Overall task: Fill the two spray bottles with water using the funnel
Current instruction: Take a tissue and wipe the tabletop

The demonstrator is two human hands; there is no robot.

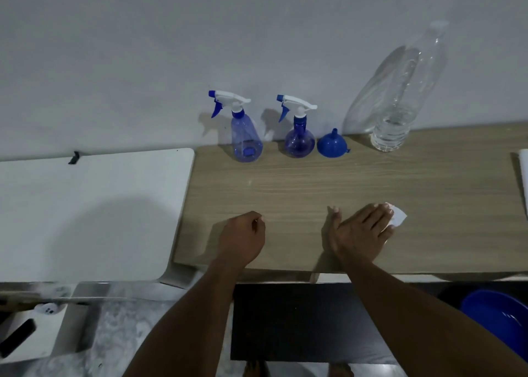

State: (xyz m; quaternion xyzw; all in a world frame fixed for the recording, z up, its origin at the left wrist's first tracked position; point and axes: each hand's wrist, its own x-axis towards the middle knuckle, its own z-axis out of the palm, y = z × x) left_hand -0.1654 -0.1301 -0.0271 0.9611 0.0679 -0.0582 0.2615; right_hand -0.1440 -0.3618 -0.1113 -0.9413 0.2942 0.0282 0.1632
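Note:
Two blue spray bottles stand by the wall on the wooden table: a tall one on the left and a round one beside it, both with white trigger heads on. A blue funnel lies mouth-down right of the round bottle. A large clear water bottle stands further right, holding a little water. My left hand rests near the front edge with curled fingers, holding nothing. My right hand lies flat with straight fingers pressing a small white paper.
A white board adjoins the table on the left. A blue basin sits below the table at the right. A white object shows at the right edge. A dark mat lies on the floor.

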